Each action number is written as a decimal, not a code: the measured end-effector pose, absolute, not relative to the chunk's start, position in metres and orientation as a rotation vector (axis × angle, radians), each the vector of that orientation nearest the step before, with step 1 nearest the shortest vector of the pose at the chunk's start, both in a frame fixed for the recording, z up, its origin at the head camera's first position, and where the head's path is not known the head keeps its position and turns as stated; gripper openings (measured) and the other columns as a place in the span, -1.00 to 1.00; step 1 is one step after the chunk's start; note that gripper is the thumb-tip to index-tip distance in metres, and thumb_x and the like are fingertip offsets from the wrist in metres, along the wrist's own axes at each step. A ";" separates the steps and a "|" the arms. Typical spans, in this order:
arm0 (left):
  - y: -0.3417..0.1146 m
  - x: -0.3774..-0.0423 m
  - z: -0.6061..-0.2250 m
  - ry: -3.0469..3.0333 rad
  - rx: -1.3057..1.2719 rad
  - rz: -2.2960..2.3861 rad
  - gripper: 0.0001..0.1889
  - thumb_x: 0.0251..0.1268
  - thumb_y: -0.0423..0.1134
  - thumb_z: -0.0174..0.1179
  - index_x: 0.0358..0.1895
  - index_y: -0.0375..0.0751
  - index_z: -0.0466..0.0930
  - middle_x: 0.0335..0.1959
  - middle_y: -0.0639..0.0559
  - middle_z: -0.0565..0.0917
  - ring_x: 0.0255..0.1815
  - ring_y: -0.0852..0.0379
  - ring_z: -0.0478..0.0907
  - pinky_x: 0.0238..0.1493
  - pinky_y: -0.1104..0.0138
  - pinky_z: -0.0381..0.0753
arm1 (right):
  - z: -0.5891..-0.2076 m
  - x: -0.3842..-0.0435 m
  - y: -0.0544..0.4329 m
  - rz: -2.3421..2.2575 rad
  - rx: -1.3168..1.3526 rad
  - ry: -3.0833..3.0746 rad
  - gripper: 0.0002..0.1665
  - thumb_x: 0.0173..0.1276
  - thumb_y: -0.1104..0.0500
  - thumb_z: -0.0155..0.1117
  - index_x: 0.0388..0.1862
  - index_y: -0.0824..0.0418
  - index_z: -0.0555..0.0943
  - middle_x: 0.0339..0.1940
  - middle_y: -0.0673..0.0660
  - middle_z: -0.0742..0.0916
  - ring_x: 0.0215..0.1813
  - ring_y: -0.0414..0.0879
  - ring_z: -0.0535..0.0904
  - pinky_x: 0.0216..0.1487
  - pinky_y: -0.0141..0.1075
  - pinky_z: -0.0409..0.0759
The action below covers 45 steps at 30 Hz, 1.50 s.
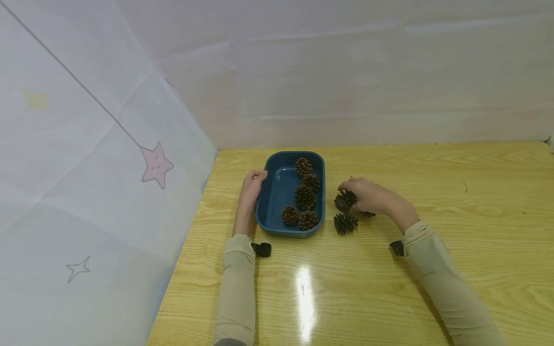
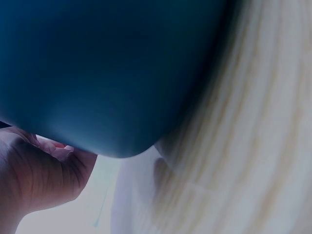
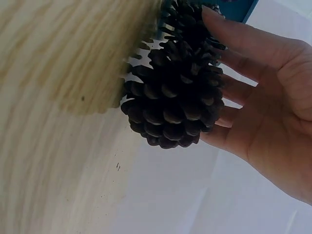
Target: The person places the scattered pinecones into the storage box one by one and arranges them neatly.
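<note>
Centre frame sits the blue, round-cornered rectangular bin (image 1: pixel 277 192), and the left hand (image 1: pixel 251 191) has its left wall, thumb over the rim, fingers bent against the outside, probably to keep it from sliding. To the right, the right hand (image 1: pixel 373 196) arches low, thumb and fingers curled partway round a dark, woody-scaled pine cone (image 1: pixel 343 202); how firmly, one cannot tell. A dark, spiky cone (image 1: pixel 346 224) lies just below, and another peeks from under the palm. Inside, five brown, woody cones (image 1: pixel 305 196) crowd the right side, leaving floor showing down the left. The bin's right rim is the edge to clear; beyond the hand, the yellow wood-grained counter (image 1: pixel 467 202) runs toward the right of the frame.
</note>
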<state>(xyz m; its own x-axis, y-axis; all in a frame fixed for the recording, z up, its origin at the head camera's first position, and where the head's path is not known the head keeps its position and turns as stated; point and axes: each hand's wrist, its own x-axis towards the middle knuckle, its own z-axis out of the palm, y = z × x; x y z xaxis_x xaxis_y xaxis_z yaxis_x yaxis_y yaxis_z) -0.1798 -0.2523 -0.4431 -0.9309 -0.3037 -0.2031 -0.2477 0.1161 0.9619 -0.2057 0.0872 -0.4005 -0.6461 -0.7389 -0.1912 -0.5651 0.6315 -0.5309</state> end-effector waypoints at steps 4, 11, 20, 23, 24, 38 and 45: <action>-0.252 -0.180 -0.443 -2.313 0.572 -1.981 -0.65 0.59 -0.04 0.13 -0.08 -0.34 0.49 -0.24 -0.11 0.50 -0.24 0.00 0.46 -0.16 0.23 0.43 | -0.402 -0.205 0.086 -0.589 -1.044 2.455 -0.25 0.24 0.46 0.49 0.39 0.50 0.42 0.36 0.51 0.52 0.45 0.47 0.33 0.37 0.24 0.38; -0.253 -0.181 -0.444 -2.305 0.578 -1.983 -0.68 0.60 -0.05 0.13 -0.10 -0.31 0.50 -0.22 -0.12 0.51 -0.22 -0.01 0.47 -0.15 0.23 0.43 | -0.403 -0.205 0.085 -0.573 -1.049 2.449 -0.26 0.28 0.45 0.46 0.41 0.48 0.41 0.35 0.51 0.52 0.40 0.42 0.41 0.33 0.20 0.45; -0.253 -0.181 -0.444 -2.293 0.582 -1.989 -0.70 0.59 -0.06 0.14 -0.14 -0.28 0.50 -0.28 -0.08 0.51 -0.28 0.05 0.47 -0.20 0.26 0.44 | -0.406 -0.206 0.085 -0.583 -1.031 2.472 -0.29 0.34 0.34 0.47 0.41 0.46 0.42 0.31 0.49 0.55 0.33 0.39 0.48 0.29 0.19 0.48; -0.253 -0.181 -0.444 -2.291 0.580 -1.992 -0.70 0.59 -0.06 0.14 -0.13 -0.28 0.50 -0.28 -0.08 0.51 -0.28 0.04 0.47 -0.20 0.26 0.44 | -0.406 -0.206 0.084 -0.615 -1.025 2.484 -0.29 0.35 0.30 0.48 0.41 0.46 0.43 0.30 0.49 0.56 0.32 0.39 0.50 0.29 0.20 0.48; -0.253 -0.181 -0.444 -2.294 0.578 -1.992 -0.70 0.59 -0.06 0.14 -0.14 -0.28 0.50 -0.29 -0.08 0.50 -0.28 0.04 0.46 -0.20 0.26 0.44 | -0.406 -0.206 0.085 -0.628 -1.016 2.487 -0.28 0.35 0.29 0.48 0.41 0.45 0.43 0.31 0.49 0.56 0.31 0.38 0.50 0.29 0.20 0.49; -0.254 -0.180 -0.443 -2.307 0.567 -1.989 -0.66 0.60 -0.05 0.13 -0.08 -0.35 0.51 -0.24 -0.08 0.49 -0.23 0.03 0.45 -0.15 0.24 0.42 | -0.394 -0.205 0.087 -0.736 -0.973 2.576 -0.09 0.35 0.15 0.54 0.53 0.38 0.29 0.42 0.52 0.45 0.39 0.42 0.42 0.31 0.25 0.44; -0.253 -0.180 -0.442 -2.304 0.558 -2.004 -0.65 0.60 -0.05 0.12 -0.07 -0.35 0.50 -0.27 -0.08 0.49 -0.26 0.04 0.45 -0.18 0.25 0.42 | -0.390 -0.203 0.089 -0.788 -0.945 2.595 0.01 0.34 0.14 0.54 0.61 0.30 0.19 0.48 0.51 0.37 0.42 0.44 0.38 0.35 0.30 0.38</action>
